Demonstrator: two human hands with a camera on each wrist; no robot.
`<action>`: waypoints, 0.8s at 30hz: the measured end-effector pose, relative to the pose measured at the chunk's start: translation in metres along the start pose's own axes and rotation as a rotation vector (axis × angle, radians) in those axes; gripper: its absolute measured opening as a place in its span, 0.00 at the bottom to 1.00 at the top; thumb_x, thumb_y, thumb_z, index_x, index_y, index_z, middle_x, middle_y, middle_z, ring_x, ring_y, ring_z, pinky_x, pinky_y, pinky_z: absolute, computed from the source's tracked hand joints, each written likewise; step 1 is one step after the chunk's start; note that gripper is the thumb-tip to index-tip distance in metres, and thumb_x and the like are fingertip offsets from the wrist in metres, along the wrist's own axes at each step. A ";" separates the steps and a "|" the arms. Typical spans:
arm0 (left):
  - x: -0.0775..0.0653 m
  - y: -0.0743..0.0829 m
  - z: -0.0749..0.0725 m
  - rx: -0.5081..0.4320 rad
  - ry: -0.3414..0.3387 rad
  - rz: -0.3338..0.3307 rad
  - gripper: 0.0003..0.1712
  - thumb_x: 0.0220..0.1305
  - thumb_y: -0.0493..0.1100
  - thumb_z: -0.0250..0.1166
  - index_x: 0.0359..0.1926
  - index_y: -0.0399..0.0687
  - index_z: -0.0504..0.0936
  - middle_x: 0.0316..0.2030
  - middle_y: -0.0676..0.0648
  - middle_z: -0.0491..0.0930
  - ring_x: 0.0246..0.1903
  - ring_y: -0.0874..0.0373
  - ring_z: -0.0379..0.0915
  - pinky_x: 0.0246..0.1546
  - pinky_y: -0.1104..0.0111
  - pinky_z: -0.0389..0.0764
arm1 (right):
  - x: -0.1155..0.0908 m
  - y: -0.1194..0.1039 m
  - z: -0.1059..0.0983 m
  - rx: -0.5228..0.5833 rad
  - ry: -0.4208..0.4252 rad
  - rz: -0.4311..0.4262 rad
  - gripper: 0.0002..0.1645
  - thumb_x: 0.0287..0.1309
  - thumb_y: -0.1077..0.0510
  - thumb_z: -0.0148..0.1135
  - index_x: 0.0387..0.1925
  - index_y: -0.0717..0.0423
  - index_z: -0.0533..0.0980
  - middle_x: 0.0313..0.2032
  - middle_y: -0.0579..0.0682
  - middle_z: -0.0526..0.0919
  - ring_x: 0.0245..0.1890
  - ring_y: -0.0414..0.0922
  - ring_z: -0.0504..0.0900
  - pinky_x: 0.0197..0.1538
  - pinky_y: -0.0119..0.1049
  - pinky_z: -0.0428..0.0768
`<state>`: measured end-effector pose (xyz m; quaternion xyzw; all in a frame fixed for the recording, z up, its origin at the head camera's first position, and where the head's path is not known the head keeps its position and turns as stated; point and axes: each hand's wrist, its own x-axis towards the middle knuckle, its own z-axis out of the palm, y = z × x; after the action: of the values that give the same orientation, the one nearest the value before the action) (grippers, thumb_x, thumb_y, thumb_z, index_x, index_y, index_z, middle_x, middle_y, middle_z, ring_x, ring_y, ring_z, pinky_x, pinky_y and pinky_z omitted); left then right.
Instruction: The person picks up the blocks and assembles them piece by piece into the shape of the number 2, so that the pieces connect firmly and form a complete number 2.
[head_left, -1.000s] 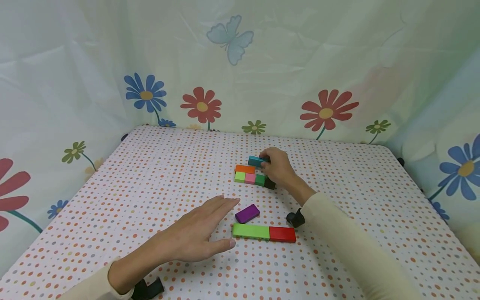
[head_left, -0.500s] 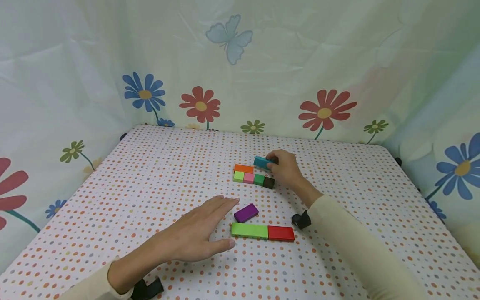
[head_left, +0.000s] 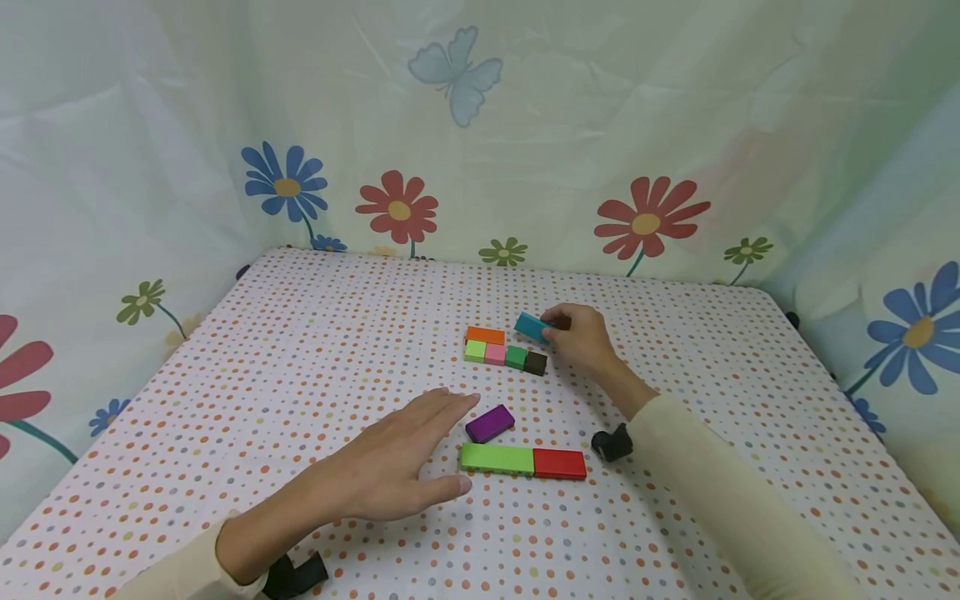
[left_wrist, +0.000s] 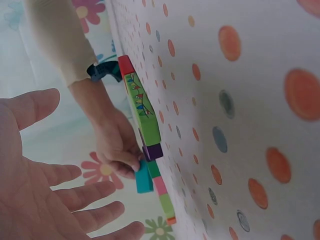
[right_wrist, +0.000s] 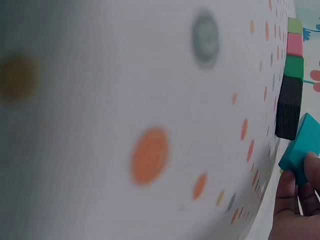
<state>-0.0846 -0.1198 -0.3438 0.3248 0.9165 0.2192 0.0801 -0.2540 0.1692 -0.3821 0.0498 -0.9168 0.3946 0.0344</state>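
Observation:
My right hand [head_left: 583,340] pinches a teal block [head_left: 530,327] between thumb and fingers, behind and to the right of a group of blocks. In that group an orange block [head_left: 485,336] lies behind a row of small light green [head_left: 475,352], pink [head_left: 495,355], dark green [head_left: 516,357] and black [head_left: 535,363] blocks. The right wrist view shows the teal block [right_wrist: 302,149] tilted beside the black one [right_wrist: 289,107]. Palm down with straight fingers, my left hand [head_left: 397,462] is nearest a purple block [head_left: 490,424] and a long lime green block [head_left: 497,459], touching neither.
A red block [head_left: 559,464] sits end to end with the lime green one, whose side bears printed bunting [left_wrist: 139,95]. All lie on a dotted tablecloth [head_left: 360,333]. A flowered curtain [head_left: 540,125] stands behind the table and along both sides.
My right hand has moved right and slightly nearer with the teal block, which now slants more. The black block, partly covered before, shows fully. My left hand has stayed put.

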 end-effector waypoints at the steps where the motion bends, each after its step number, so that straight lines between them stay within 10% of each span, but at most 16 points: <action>1: 0.000 0.000 0.000 0.001 0.002 0.002 0.49 0.67 0.68 0.60 0.81 0.68 0.47 0.77 0.56 0.55 0.75 0.58 0.51 0.70 0.50 0.65 | 0.000 0.001 -0.001 0.000 0.000 0.003 0.12 0.69 0.64 0.61 0.52 0.62 0.80 0.49 0.58 0.82 0.49 0.53 0.78 0.55 0.48 0.78; 24: -0.002 0.002 -0.002 -0.023 0.001 0.007 0.49 0.67 0.66 0.62 0.81 0.68 0.48 0.77 0.55 0.56 0.75 0.59 0.52 0.69 0.51 0.66 | -0.016 0.031 -0.035 -0.003 -0.093 0.136 0.15 0.70 0.61 0.60 0.55 0.61 0.80 0.50 0.60 0.80 0.45 0.53 0.76 0.42 0.34 0.80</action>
<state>-0.0825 -0.1211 -0.3409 0.3270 0.9128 0.2303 0.0827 -0.2413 0.2169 -0.3817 0.0056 -0.9194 0.3917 -0.0352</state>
